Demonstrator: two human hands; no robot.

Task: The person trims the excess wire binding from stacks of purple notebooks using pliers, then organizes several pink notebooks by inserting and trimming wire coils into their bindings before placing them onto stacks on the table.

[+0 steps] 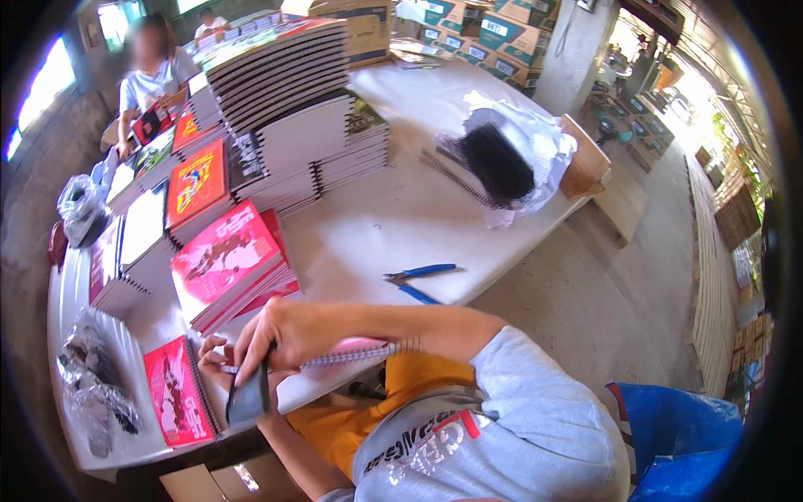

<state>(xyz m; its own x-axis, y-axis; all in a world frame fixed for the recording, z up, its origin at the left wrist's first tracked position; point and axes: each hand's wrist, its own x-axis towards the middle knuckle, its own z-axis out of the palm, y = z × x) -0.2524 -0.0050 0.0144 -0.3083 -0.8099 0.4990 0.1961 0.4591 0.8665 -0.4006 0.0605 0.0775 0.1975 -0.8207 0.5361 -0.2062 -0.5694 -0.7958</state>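
Pink spiral-bound notebook (355, 353) lies at the near edge of the white worktop (393, 226), under the person's arms. The right hand (272, 335) has its grip closed around a dark flat tool (249, 396); the left hand (213, 356) pinches the wire binding. Blue-handled pliers (418, 280) lie farther right.

Pliers (421, 280) lie on the table (376, 226), right of the near notebook stack (230, 268). Taller stacks (288, 117) stand farther back. A bag of spirals (510, 159) sits at the far right edge. Boxes (493, 38) stand behind the table.
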